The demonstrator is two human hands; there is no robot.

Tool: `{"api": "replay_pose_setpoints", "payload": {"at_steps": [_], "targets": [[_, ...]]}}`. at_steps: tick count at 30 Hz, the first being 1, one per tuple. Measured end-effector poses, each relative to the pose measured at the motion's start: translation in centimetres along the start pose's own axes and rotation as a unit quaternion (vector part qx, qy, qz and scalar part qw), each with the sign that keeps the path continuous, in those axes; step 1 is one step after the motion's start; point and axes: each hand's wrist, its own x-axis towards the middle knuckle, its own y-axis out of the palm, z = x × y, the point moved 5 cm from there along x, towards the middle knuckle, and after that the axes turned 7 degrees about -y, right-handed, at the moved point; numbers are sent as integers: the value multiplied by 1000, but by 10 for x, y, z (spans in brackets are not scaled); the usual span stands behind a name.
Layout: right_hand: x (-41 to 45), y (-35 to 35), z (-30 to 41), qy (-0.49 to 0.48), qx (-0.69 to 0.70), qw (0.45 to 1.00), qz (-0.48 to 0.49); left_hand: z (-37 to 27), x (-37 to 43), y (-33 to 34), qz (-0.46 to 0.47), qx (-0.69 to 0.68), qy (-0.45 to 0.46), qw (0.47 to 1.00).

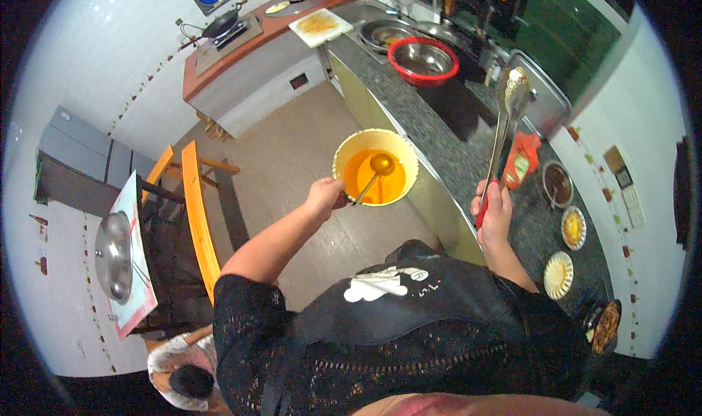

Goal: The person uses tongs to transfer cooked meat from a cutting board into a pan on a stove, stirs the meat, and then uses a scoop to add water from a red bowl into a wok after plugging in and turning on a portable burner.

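My left hand grips the near-left rim of a cream-coloured bowl, holding it over the floor beside the counter. Orange liquid lies in the bowl, with a metal ladle resting in it and its handle leaning toward my hand. In my right hand are metal kitchen tongs with red on the grip. Their tips point up and away, above the granite counter. A red plastic packet appears just right of the tongs; whether it touches them I cannot tell.
Along the granite counter stand a red-rimmed basin, a bowl of dark sauce and two fluted dishes. A wooden bench and a lidded table are left. Another person is behind, lower left.
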Motion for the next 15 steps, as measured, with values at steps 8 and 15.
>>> {"api": "replay_pose_setpoints", "payload": {"at_steps": [8,15], "targets": [[183,189,-150,-13,-23,998,51,-101,149,-202,-107,-109,-4,988],[341,455,-250,50,-7,986,161,-233,285,-368,-176,-125,-2,976]]}}
